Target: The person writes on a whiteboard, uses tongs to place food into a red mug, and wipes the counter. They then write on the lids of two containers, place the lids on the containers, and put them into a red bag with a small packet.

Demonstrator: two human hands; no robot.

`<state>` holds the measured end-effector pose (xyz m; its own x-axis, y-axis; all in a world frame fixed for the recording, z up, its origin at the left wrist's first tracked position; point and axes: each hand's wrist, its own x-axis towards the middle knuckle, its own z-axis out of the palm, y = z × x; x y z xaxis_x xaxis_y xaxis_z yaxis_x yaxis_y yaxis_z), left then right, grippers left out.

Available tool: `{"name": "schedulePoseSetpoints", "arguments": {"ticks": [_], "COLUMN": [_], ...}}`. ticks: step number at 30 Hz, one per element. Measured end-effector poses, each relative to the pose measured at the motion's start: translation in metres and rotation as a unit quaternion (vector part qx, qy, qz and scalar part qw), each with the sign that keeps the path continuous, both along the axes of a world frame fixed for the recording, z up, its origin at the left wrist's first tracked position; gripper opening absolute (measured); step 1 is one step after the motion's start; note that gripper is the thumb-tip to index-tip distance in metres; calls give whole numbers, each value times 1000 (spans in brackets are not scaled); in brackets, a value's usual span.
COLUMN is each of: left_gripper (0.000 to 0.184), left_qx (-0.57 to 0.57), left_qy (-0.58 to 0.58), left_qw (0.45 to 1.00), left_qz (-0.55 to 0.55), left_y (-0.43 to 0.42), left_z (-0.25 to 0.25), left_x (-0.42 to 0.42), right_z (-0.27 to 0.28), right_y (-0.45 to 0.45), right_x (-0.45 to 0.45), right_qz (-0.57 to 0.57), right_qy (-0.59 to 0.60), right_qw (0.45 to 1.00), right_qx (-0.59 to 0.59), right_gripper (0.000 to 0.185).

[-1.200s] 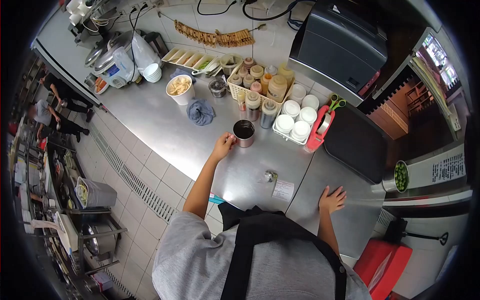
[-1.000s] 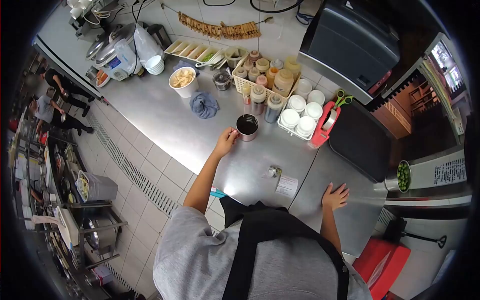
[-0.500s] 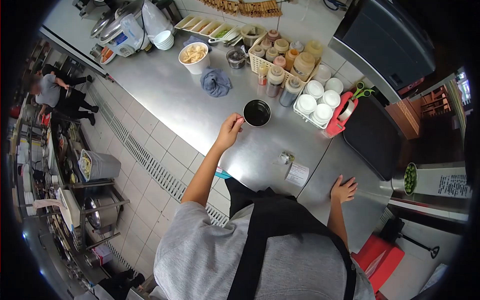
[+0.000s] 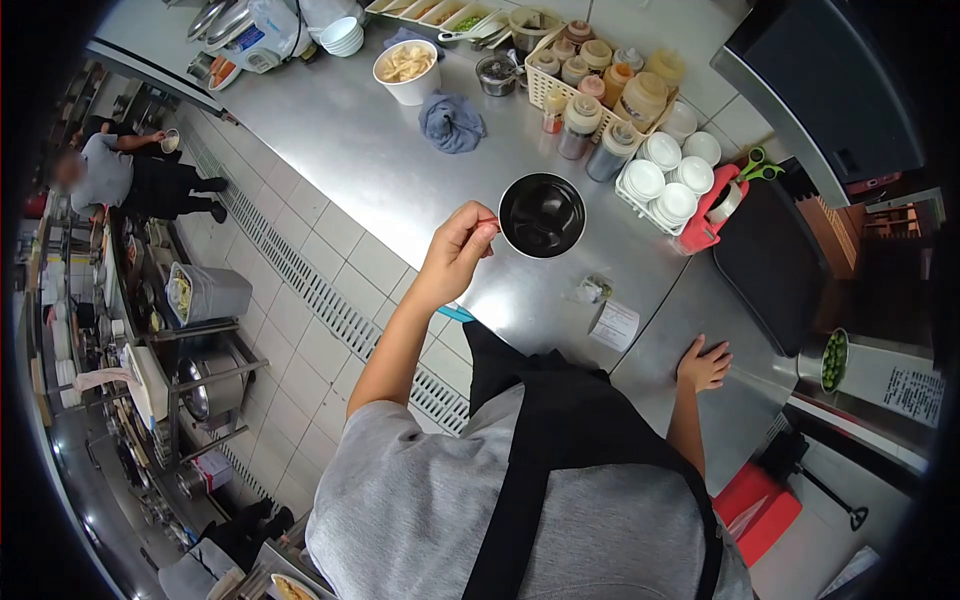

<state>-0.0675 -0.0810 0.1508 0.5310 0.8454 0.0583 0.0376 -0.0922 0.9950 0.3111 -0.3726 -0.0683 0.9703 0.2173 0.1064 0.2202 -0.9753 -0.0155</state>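
My left hand (image 4: pixel 462 245) is closed round the handle of a metal mug (image 4: pixel 542 215), whose dark inside faces up towards the camera. The mug appears raised above the steel counter (image 4: pixel 380 190). Over on the right, my right hand (image 4: pixel 705 364) lies flat on the counter with its fingers spread, holding nothing. Between the two lie a small clear plastic packet (image 4: pixel 594 290) and a white paper slip (image 4: pixel 614 326). A crumpled blue cloth (image 4: pixel 451 123) and a white tub of pale pieces (image 4: pixel 408 70) stand beyond the mug.
Sauce bottles (image 4: pixel 580 127) stand in and before a cream basket, beside white-lidded cups (image 4: pixel 662 152) and a red tape dispenser (image 4: pixel 713 213). A black tray (image 4: pixel 765 265) is at the right. A person (image 4: pixel 110 170) stands across the aisle, and another is partly visible at lower left.
The mug has risen towards the camera in my left hand and appears larger. The view has shifted, and my right hand stays flat on the counter. Across the aisle, a person now holds out a bowl.
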Motion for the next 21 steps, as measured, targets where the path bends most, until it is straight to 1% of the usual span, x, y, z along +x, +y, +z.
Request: {"name": "schedulePoseSetpoints", "arguments": {"ticks": [2, 9, 18, 20, 21], "left_gripper": [17, 16, 16, 16, 16], "left_qx": [28, 41, 61, 61, 60], "left_qy": [7, 2, 2, 3, 3], "left_qw": [1000, 999, 998, 998, 998], "left_qz": [-1, -4, -14, -13, -12], "left_y": [-3, -13, -20, -21, -21], "left_z": [6, 29, 45, 47, 47], "left_x": [-1, 0, 0, 0, 0], "right_z": [-2, 2, 6, 18, 20], "right_y": [-1, 1, 2, 6, 8], "right_x": [1, -1, 0, -2, -3], "right_qz": [-5, -4, -5, -15, -14], "right_qy": [-8, 9, 16, 59, 58], "right_qw": [1000, 1000, 1000, 998, 998], "right_qx": [-12, -5, 0, 19, 18], "right_gripper": [72, 73, 73, 75, 75]}}
